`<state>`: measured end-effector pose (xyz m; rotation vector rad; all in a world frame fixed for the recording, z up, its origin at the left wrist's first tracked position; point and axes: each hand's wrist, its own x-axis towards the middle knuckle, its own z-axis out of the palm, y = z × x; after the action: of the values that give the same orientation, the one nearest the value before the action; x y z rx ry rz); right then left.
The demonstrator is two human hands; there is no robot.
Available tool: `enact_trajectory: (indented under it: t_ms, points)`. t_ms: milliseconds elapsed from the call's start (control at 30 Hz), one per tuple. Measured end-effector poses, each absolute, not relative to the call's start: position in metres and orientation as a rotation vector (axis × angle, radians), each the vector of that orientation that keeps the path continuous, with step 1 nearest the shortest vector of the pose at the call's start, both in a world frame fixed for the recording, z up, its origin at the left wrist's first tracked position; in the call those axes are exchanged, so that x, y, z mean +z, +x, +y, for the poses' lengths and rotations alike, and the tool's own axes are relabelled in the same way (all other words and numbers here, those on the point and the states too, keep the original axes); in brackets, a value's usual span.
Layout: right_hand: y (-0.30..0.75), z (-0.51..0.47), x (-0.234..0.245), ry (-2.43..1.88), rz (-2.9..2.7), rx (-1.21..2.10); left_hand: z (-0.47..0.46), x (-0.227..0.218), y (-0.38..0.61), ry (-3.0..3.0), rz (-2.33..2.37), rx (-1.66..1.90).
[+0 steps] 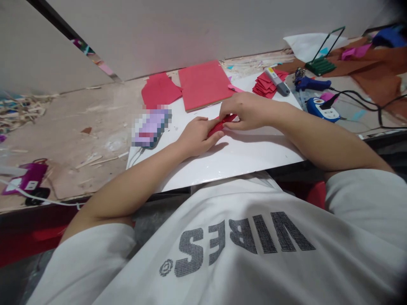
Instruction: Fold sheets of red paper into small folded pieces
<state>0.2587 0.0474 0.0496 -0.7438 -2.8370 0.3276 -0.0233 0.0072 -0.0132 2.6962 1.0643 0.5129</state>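
A small red folded piece (216, 128), paper or felt, lies between my two hands just over the white board (190, 173). My left hand (200, 134) grips its near left end between thumb and fingers. At its far right end, my right hand (242, 112) pinches the piece with bent fingers and thumb. Part of it is hidden under my fingers. Beyond my hands rests a stack of red sheets (205, 84), with a cut red piece (160, 90) to its left. Small red squares (264, 86) sit in a pile at the right, a grey utility knife (277, 81) on top.
A phone (151, 129), blurred out, stands on the board's left with a cable. To the right are a blue glue gun (313, 83), a blue-white power socket (322, 111) and a green wire-handled object (320, 65). A purple socket (30, 178) and wood scraps lie left.
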Motion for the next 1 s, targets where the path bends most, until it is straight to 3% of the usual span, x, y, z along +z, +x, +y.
enact_trajectory:
  t_ms: [567, 1000]
  points:
    - [0.248, 0.038, 0.047, -1.078, -2.586, 0.232, -0.013, -0.011, -0.013, 2.3, 1.131, 1.328]
    - [0.229, 0.023, 0.032, -1.095, -2.558, -0.054, -0.026, 0.001, 0.001, 1.999, 1.188, 1.319]
